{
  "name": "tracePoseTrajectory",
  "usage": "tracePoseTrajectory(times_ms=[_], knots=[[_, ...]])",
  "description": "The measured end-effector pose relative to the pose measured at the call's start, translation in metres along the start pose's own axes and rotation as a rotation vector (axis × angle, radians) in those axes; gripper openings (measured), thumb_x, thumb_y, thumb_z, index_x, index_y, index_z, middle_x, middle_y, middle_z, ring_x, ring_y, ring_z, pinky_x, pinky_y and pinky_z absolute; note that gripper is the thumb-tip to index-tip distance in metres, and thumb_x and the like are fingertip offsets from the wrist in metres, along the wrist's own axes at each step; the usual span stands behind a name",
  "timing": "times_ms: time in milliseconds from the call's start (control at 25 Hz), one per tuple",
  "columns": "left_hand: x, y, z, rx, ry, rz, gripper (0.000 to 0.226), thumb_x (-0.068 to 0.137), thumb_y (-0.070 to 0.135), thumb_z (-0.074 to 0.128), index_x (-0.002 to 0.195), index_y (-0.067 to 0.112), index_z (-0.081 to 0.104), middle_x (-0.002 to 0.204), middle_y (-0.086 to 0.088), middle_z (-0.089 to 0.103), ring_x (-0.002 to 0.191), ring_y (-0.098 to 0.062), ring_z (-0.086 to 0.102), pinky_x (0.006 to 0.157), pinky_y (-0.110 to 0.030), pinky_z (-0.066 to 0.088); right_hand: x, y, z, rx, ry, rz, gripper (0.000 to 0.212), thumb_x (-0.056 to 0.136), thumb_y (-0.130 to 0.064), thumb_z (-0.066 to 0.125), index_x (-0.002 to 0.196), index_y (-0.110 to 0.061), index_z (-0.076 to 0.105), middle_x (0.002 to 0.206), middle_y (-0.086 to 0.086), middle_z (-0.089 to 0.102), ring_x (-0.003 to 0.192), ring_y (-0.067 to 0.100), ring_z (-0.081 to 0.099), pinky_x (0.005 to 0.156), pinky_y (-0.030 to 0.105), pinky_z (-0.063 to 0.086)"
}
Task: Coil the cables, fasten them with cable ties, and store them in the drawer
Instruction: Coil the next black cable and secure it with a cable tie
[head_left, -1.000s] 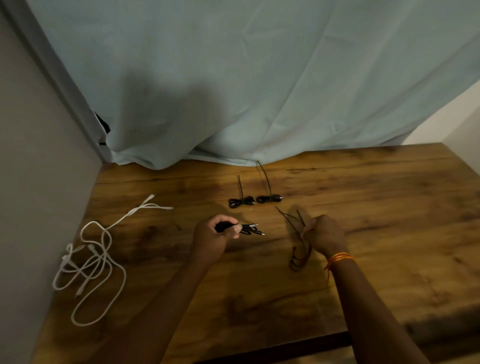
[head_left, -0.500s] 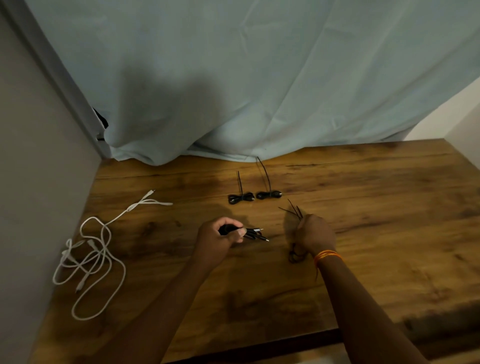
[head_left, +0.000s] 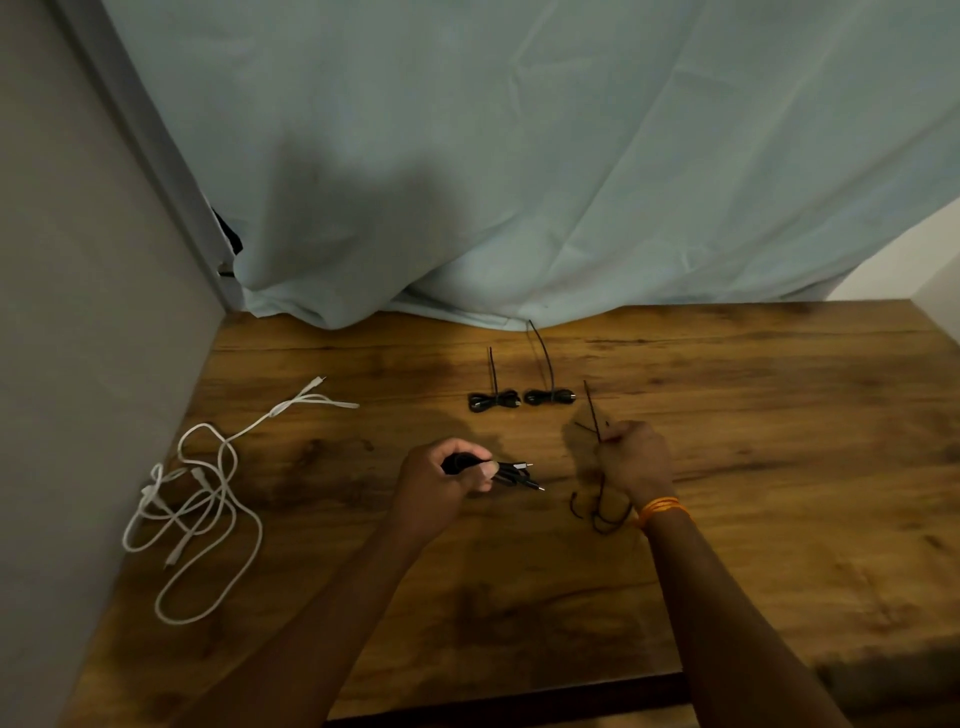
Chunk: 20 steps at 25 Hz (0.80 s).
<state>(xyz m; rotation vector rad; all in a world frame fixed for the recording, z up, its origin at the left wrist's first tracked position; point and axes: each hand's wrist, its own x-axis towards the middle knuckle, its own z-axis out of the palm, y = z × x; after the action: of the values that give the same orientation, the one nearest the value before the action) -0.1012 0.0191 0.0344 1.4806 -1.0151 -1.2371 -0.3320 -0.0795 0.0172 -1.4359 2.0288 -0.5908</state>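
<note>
My left hand (head_left: 441, 480) grips a coiled black cable (head_left: 511, 473) above the middle of the wooden table (head_left: 753, 467); its plug ends stick out to the right. My right hand (head_left: 631, 457) holds a bunch of black cable ties (head_left: 592, 415), whose tips point up and away while their tails (head_left: 602, 512) curl below my wrist. Two black cables (head_left: 493, 401) (head_left: 549, 397), each coiled and bound with a tie, lie side by side further back. A loose white cable (head_left: 208, 499) sprawls at the table's left side.
A pale blue cloth (head_left: 519, 182) hangs behind and drapes onto the table's back edge. A grey wall (head_left: 78, 312) borders the table on the left. The table's front edge (head_left: 519, 706) runs just below my forearms.
My right hand has lifted the cable ties a little, their tips now standing more upright. My left hand keeps holding the coiled black cable in about the same place.
</note>
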Motion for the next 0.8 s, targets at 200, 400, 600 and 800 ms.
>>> tracePoseTrajectory(times_ms=[200,400,600,800], knots=[[0.003,0.005,-0.008,-0.108,0.06,-0.087,0.009,0.082,0.01,0.073,0.089,0.016,0.071,0.09,-0.005,0.074,0.079,-0.02,0.073,0.077,-0.031,0.057,-0.035,-0.054,-0.041,0.77,-0.296,-0.09,0.015,0.085,0.008,0.064,0.086,-0.007,0.064,0.084,0.016,0.071,0.067,0.022,0.069,0.053,0.022,0.055],[0.002,0.017,-0.008,-0.335,0.01,-0.098,0.011,0.081,-0.001,0.069,0.09,0.006,0.07,0.092,-0.011,0.072,0.077,-0.019,0.07,0.07,-0.024,0.057,-0.061,-0.078,-0.026,1.222,-0.507,-0.219,0.019,0.07,-0.004,0.074,0.086,-0.002,0.065,0.096,0.021,0.073,0.087,0.029,0.073,0.068,0.028,0.06],[-0.002,0.04,-0.013,-0.615,-0.047,0.021,0.031,0.071,0.005,0.071,0.101,0.002,0.07,0.104,-0.013,0.072,0.074,-0.015,0.068,0.068,-0.022,0.056,-0.069,-0.073,0.013,1.328,-0.568,-0.133,0.037,0.047,-0.016,0.094,0.077,-0.008,0.073,0.095,0.019,0.074,0.088,0.027,0.072,0.07,0.03,0.06],[-0.003,0.059,-0.023,-0.408,0.05,0.096,0.027,0.077,0.007,0.072,0.104,0.011,0.072,0.095,-0.006,0.074,0.073,-0.014,0.067,0.073,-0.022,0.055,-0.076,-0.067,0.029,1.38,-0.627,-0.035,0.048,0.041,-0.017,0.098,0.081,-0.008,0.072,0.093,0.018,0.073,0.089,0.026,0.072,0.07,0.031,0.06]])
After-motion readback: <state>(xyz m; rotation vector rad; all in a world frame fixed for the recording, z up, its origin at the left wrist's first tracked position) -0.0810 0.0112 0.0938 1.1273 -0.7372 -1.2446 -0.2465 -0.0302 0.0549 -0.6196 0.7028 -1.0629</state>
